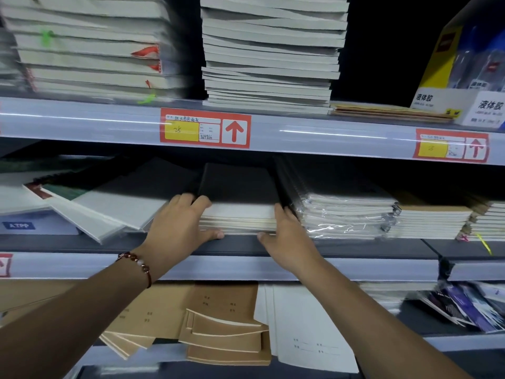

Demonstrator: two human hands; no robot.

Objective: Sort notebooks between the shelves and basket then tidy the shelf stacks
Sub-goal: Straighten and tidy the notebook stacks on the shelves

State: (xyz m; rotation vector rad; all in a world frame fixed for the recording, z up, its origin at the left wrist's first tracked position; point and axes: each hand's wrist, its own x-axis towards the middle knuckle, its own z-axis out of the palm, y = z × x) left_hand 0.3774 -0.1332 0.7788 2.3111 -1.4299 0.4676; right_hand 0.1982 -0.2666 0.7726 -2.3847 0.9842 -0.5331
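Stationery shelving fills my view, and on its middle shelf (341,246) my left hand (179,228) and right hand (287,239) clasp the black-covered notebook stack (240,203), hemmed between slumped white pads (114,212) and plastic-wrapped spiral notebooks (347,214).

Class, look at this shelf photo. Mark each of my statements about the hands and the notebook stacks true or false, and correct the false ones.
1. Both hands grip the black-covered stack on the middle shelf. True.
2. The left hand wears a bracelet at the wrist. True.
3. The right hand holds a pen. False: it grips the stack's right side.
4. The price label arrow points down. False: it points up.
5. Brown notebooks lie on the shelf below. True.
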